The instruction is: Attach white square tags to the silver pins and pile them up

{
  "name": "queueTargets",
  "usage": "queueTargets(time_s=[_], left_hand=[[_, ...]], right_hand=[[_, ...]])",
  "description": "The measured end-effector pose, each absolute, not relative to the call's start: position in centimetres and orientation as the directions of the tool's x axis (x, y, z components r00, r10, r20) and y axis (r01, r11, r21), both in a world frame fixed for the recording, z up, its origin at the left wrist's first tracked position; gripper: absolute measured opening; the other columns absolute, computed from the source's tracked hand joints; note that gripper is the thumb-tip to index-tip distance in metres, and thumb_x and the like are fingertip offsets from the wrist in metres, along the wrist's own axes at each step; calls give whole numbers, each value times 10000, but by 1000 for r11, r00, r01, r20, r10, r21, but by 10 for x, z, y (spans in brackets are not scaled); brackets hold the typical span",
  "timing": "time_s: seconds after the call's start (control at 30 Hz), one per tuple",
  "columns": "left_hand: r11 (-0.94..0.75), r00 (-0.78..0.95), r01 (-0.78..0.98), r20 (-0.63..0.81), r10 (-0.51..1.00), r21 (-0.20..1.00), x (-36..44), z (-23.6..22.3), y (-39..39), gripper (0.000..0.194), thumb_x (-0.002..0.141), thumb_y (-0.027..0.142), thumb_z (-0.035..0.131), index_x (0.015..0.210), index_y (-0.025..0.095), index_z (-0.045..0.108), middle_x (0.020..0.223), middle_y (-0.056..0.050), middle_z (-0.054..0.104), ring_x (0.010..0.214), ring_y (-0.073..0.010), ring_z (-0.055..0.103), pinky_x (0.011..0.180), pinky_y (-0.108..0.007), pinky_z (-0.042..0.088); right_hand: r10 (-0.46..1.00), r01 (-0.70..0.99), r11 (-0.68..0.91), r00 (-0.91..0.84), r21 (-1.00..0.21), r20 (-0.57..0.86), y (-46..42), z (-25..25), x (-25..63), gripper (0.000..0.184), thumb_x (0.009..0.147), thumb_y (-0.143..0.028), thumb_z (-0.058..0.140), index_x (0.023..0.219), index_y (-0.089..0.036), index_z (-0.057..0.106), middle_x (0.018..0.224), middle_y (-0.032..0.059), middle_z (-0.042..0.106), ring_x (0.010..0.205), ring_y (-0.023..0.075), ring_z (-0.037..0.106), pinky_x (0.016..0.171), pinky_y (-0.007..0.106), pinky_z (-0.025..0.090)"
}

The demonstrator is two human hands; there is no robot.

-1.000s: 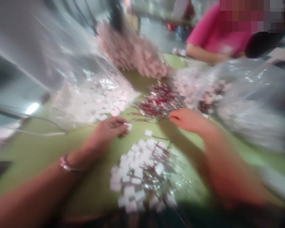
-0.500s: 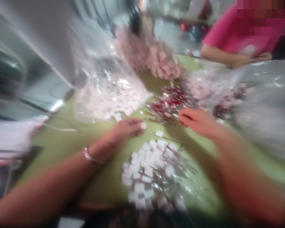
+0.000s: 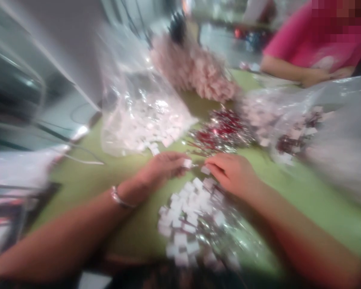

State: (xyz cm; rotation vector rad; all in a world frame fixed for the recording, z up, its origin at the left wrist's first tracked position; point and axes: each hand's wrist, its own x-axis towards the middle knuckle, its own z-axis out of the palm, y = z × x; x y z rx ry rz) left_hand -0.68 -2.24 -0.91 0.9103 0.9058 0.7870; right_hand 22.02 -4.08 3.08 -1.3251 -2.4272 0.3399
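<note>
Between the thumb and fingertips of my left hand (image 3: 168, 164) a small white square piece (image 3: 187, 163) is pinched. My right hand (image 3: 228, 170) is closed in a pinch just right of it, and a tiny light tip shows in the gap; what these fingers hold is too blurred to name. Under the right fingertips lies another white square (image 3: 205, 170). A heap of white squares on thin dark stems (image 3: 183, 212) spreads below both hands. Beyond the right hand sits a pile of thin red and silver sticks (image 3: 225, 128).
A clear plastic bag (image 3: 123, 120) of white pieces stands at left on the green table (image 3: 120, 168). Bunches of pale pink material (image 3: 210, 80) lie behind. More clear bags (image 3: 337, 140) are at right. Across the table, a person in a pink shirt (image 3: 291, 48) rests their arms.
My right hand has moved left from the red and silver pile to the white piece in my left hand. My left hand keeps its pinch. The view has shifted slightly.
</note>
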Motion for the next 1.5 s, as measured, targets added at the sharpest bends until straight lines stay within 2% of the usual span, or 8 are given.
queueTargets(time_s=[0.2, 0.43, 0.67, 0.77, 1.03, 1.27, 1.33, 1.5], left_hand=[[394, 429, -195, -283, 858, 898, -9, -10, -23, 199, 768, 292, 718, 916, 160, 728, 687, -26, 678, 572, -83, 575, 565, -211, 453], [303, 448, -43, -252, 858, 952, -10, -14, -23, 290, 759, 365, 734, 970, 168, 710, 731, -41, 714, 558, -93, 588, 523, -209, 450], [177, 418, 168, -233, 878, 970, -6, -26, -25, 335, 784, 394, 691, 1005, 142, 701, 673, -42, 698, 536, -103, 580, 510, -220, 469], [136, 423, 217, -219, 879, 967, -5, -31, -25, 323, 801, 386, 664, 1020, 151, 698, 688, -46, 706, 543, -106, 587, 520, -225, 484], [88, 399, 258, -189, 897, 962, -1, -35, -24, 296, 814, 326, 632, 1045, 157, 707, 701, -48, 717, 539, -107, 611, 497, -210, 496], [-183, 299, 454, 45, 953, 872, 6, -30, -35, 241, 845, 304, 588, 1014, 217, 736, 710, -17, 718, 618, -121, 634, 537, -198, 492], [-183, 313, 439, 42, 949, 880, 5, -30, -34, 245, 843, 315, 593, 1015, 214, 735, 694, -14, 714, 609, -120, 633, 542, -199, 499], [-62, 411, 346, -91, 907, 936, 0, -34, -28, 281, 819, 332, 630, 1031, 169, 719, 679, -26, 715, 522, -115, 611, 497, -216, 500]], right_hand=[[812, 750, 583, -530, -312, 244, -42, 32, 223, 277, 956, -305, 418, 924, -222, 680, 810, 26, 685, 734, 149, 572, 652, 269, 367], [868, 842, 490, -445, -226, 221, -46, 32, 218, 300, 943, -285, 397, 882, -204, 679, 801, 39, 707, 677, 155, 575, 613, 286, 333], [856, 841, 517, -509, -163, 89, -49, 24, 204, 262, 924, -269, 441, 814, -212, 673, 717, 22, 686, 642, 155, 558, 580, 281, 273], [850, 834, 525, -522, -172, 64, -43, 16, 205, 223, 917, -245, 458, 841, -201, 663, 752, 27, 693, 646, 152, 554, 579, 276, 270], [804, 767, 593, -548, -246, 230, -38, -1, 211, 233, 916, -250, 450, 853, -178, 663, 703, 35, 673, 613, 151, 535, 579, 269, 291], [813, 812, 570, -533, -130, 236, -44, 2, 204, 249, 874, -169, 428, 780, -170, 658, 648, 50, 646, 583, 157, 508, 562, 284, 262], [817, 808, 566, -526, -162, 235, -43, 1, 205, 251, 881, -183, 427, 796, -168, 663, 666, 53, 654, 588, 157, 511, 565, 281, 268], [813, 753, 583, -545, -307, 205, -40, -3, 210, 243, 901, -232, 431, 888, -173, 666, 723, 44, 674, 624, 153, 536, 582, 269, 297]])
